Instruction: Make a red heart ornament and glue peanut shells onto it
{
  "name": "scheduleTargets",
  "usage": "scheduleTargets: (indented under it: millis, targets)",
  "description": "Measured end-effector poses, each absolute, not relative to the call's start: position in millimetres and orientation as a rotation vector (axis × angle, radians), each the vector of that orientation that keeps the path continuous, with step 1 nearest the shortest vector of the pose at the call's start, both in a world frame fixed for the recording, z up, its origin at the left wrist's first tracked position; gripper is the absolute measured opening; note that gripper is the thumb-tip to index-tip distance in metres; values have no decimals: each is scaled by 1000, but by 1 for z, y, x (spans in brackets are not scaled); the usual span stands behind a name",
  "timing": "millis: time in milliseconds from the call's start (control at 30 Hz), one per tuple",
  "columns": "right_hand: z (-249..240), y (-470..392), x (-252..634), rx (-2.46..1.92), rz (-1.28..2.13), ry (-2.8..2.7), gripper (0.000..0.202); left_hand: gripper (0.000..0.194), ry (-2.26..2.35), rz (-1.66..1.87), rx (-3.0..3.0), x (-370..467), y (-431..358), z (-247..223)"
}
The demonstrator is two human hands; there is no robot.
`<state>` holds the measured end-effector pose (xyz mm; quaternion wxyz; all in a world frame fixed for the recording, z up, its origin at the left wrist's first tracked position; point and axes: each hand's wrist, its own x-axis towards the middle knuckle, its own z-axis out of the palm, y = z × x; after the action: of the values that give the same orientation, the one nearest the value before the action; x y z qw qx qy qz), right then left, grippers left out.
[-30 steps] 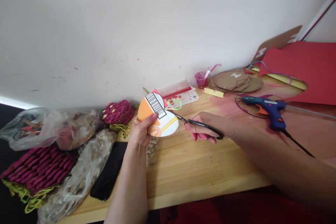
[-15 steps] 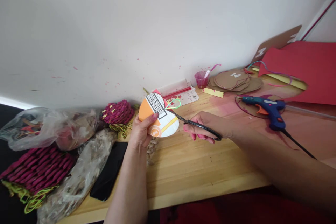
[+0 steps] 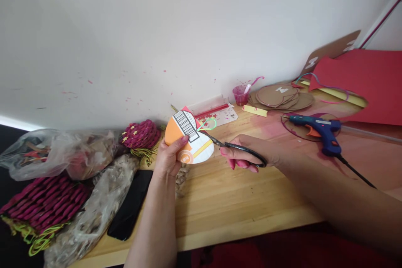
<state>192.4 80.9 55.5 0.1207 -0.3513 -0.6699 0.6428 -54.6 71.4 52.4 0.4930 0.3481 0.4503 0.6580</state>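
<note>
My left hand (image 3: 171, 157) pinches an orange-and-white rounded card (image 3: 201, 147) printed with a barcode, thumb on its face. A bit of red material and a green loop (image 3: 210, 124) show at the card's upper right edge. Black-handled scissors (image 3: 243, 149) are gripped by my right hand (image 3: 248, 153), to the right of the card. Their blades point left and reach the card's right edge near the loop; the blade tips are hard to make out.
A blue glue gun (image 3: 326, 130) lies at right by stacked cardboard pieces (image 3: 276, 94) and red sheets (image 3: 377, 83). A pink-stained cup (image 3: 241, 95) stands near the wall. Left are a black phone (image 3: 130, 205), plastic bags (image 3: 103, 209) and magenta woven bundles (image 3: 47, 201).
The card has tilted very slightly in my left hand. My right hand and the scissors have shifted only a little; both hands keep their holds.
</note>
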Motion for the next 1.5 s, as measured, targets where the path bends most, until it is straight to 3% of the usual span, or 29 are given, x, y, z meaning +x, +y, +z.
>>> scheduleTargets:
  millis: [800,1067,1233,1333,1500]
  targets:
    - [51,78,187,-1149,1795,-1877,53,55,1128,1520,811,-53,70,55]
    - [56,88,193,-1270,1663,-1755,57,54,1114,1624,842,-58,76,53]
    - [55,94,196,-1200,1449,-1540,52,48,1114,1214,1033,-57,68,49]
    - [52,92,194,-1117,1511,-1565,46,47,1094,1002,1147,-53,64,46]
    - [49,87,186,-1150,1547,-1570,42,51,1082,1081,1167,-42,64,44]
